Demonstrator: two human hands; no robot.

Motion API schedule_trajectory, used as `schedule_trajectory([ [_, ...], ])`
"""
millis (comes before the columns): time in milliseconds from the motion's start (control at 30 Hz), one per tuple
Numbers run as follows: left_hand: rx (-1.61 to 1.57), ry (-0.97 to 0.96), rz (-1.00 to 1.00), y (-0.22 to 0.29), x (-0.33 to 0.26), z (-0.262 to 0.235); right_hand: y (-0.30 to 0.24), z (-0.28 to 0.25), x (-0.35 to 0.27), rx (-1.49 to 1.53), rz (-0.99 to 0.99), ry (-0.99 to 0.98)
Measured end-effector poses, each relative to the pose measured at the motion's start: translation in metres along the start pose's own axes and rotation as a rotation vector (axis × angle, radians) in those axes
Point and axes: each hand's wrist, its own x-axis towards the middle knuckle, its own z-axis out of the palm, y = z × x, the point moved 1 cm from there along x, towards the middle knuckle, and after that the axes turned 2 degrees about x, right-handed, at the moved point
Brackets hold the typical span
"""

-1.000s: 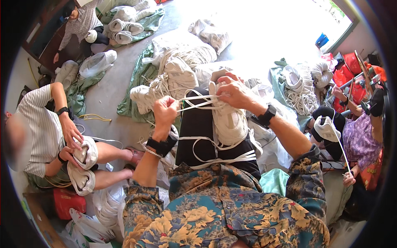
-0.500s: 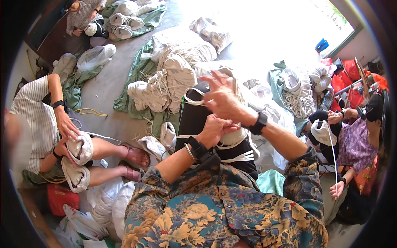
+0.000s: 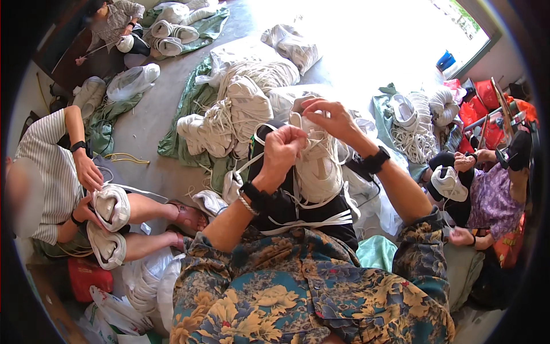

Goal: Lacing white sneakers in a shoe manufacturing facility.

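A white lace-up shoe (image 3: pixel 319 175) lies on my dark-trousered lap, its loose laces trailing over the sides. My left hand (image 3: pixel 281 153) is closed in a pinch at the shoe's left side, gripping a white shoelace (image 3: pixel 250 164) that hangs in a loop to its left. At the far end of the shoe, my right hand (image 3: pixel 337 121) has its fingers curled together; what they pinch is too small to make out. More white laces (image 3: pixel 309 222) lie in a bundle across my lap, close to my patterned shirt.
Ahead, piled white shoes and laces (image 3: pixel 243 106) rest on green sacking (image 3: pixel 183 117). To my left sits a person in a striped top (image 3: pixel 48 155) with shoes on the lap. At right, a person in purple (image 3: pixel 497 198) handles another shoe. Plastic bags (image 3: pixel 292 49) lie beyond.
My hands have moved apart, uncovering the shoe. The left rose to the shoe's left side; the right shifted to its far end, its spread fingers now curled. The person at right lowered a hand.
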Motion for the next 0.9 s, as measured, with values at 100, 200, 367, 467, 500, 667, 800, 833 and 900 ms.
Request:
schedule_trajectory([
  [100, 0.026, 0.051, 0.039, 0.004, 0.013, 0.003, 0.003, 0.006, -0.013, -0.292, -0.197, -0.104],
  [200, 0.025, 0.067, 0.066, 0.005, 0.018, 0.008, 0.003, 0.002, -0.015, -0.225, -0.116, -0.122],
  [367, -0.048, 0.059, 0.061, 0.003, 0.019, 0.008, -0.001, 0.002, -0.019, -0.293, -0.082, -0.122],
  [467, 0.054, 0.04, -0.011, 0.001, 0.02, 0.004, 0.002, 0.002, -0.023, -0.314, -0.188, -0.062],
  [500, 0.173, 0.024, -0.064, -0.001, 0.021, 0.003, 0.002, 0.002, -0.025, -0.346, -0.184, -0.03],
  [667, 0.87, 0.248, 0.443, -0.006, 0.03, 0.011, 0.012, -0.002, -0.021, -0.343, -0.121, 0.034],
  [800, 1.463, 0.247, 0.713, -0.008, 0.041, 0.012, 0.02, -0.004, -0.02, -0.667, -0.185, -0.024],
  [833, 1.548, 0.224, 0.69, -0.007, 0.04, 0.014, 0.019, -0.004, -0.024, -0.673, -0.179, -0.041],
  [900, 1.617, 0.158, 0.564, -0.003, 0.045, 0.013, 0.027, -0.008, -0.024, -0.615, -0.161, -0.029],
])
